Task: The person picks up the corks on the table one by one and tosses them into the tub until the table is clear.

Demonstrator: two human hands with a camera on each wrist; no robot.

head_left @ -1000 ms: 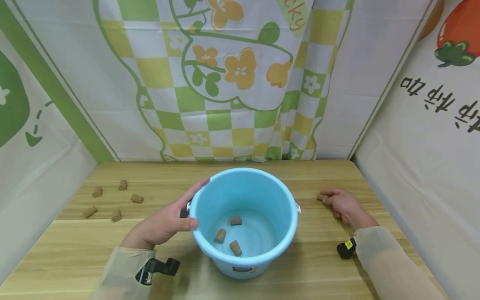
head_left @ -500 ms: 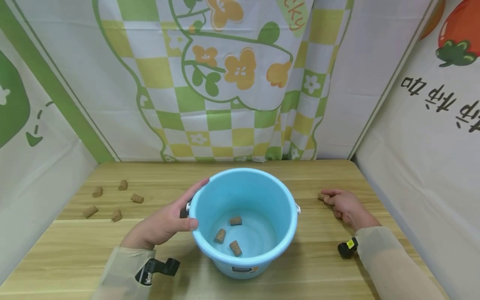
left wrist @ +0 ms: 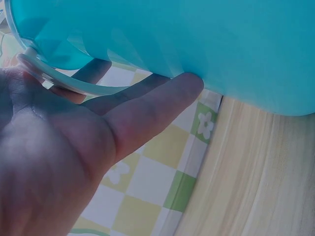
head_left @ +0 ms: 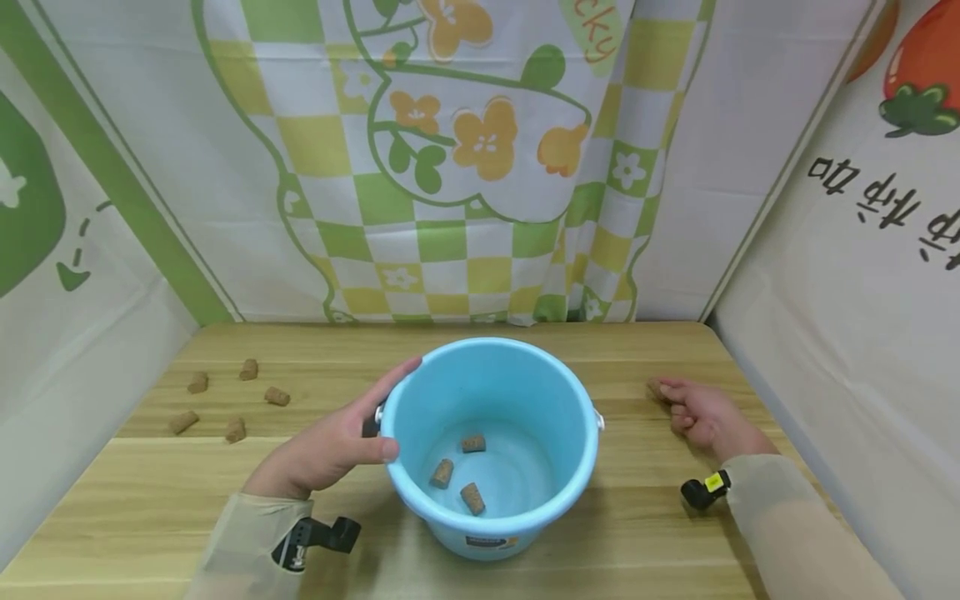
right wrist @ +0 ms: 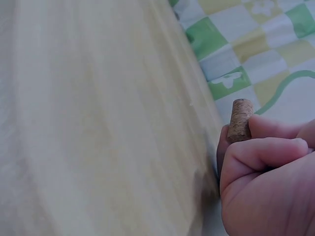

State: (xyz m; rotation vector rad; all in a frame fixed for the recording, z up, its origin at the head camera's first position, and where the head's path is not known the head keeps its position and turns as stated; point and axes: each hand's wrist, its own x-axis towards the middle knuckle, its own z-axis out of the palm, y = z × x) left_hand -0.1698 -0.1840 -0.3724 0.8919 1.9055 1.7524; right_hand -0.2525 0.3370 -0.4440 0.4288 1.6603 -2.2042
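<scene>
A light-blue bucket (head_left: 491, 525) stands upright on the wooden table with three corks inside, one of them a cork (head_left: 472, 498) near its front. My left hand (head_left: 337, 442) rests against the bucket's left side, thumb tip at the rim and fingers spread along the outer wall. In the left wrist view those straight fingers (left wrist: 157, 108) touch the wall beside the white handle (left wrist: 74, 84). On the right, my right hand (head_left: 708, 417) pinches a cork (right wrist: 241, 120) between thumb and fingertips, apart from the bucket.
Several loose corks lie at the table's left, including a cork (head_left: 277, 396) nearest the bucket. A checkered curtain (head_left: 450, 250) hangs along the table's (head_left: 645, 517) back edge. White printed sheets flank both sides.
My right hand has moved slightly right with the cork, which now tilts in the pinch. The left hand stays against the bucket. The head view has shifted slightly.
</scene>
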